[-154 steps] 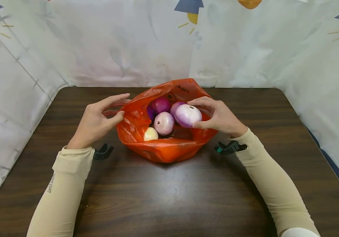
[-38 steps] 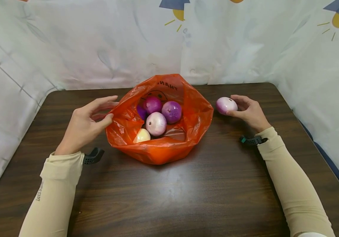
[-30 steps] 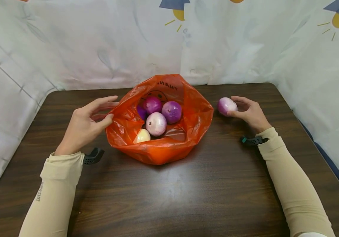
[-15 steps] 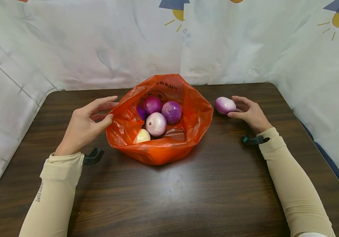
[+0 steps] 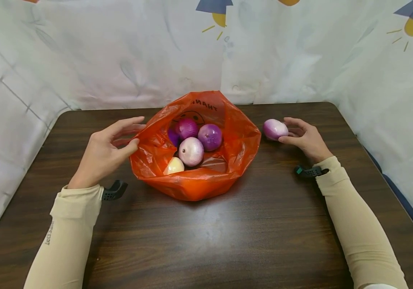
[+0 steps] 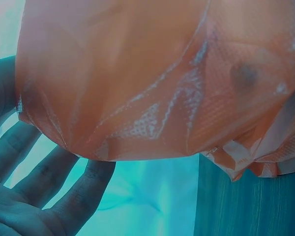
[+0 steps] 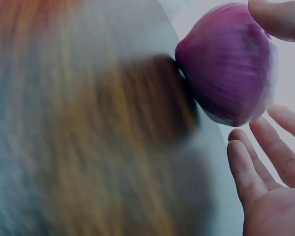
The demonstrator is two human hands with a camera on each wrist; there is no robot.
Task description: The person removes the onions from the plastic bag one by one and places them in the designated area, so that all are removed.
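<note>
An orange plastic bag [image 5: 195, 186] stands with its mouth wide at the middle of the table. My left hand [image 5: 107, 150] pinches its left rim; in the left wrist view the plastic [image 6: 113, 88] passes between the thumb and the spread fingers [image 6: 86, 191]. Inside the bag lie several onions, among them a purple one [image 5: 210, 137], a pinkish-white one [image 5: 191, 151] and a pale yellow bulb [image 5: 175, 165]. Right of the bag, my right hand [image 5: 305, 138] holds a purple-white onion [image 5: 275, 129] by thumb and fingertips. Whether that onion touches the table I cannot tell.
The dark wooden table [image 5: 206, 249] reaches back to a white patterned curtain [image 5: 148, 52]. Each wrist wears a black strap mount, such as the right one [image 5: 309, 171]. Dark printing [image 5: 204, 105] shows on the bag's inner back wall.
Since the oldest frame, my right hand has carried the onion from over the bag to its right. Lately the onion has turned in the fingers. My left hand keeps its hold on the rim.
</note>
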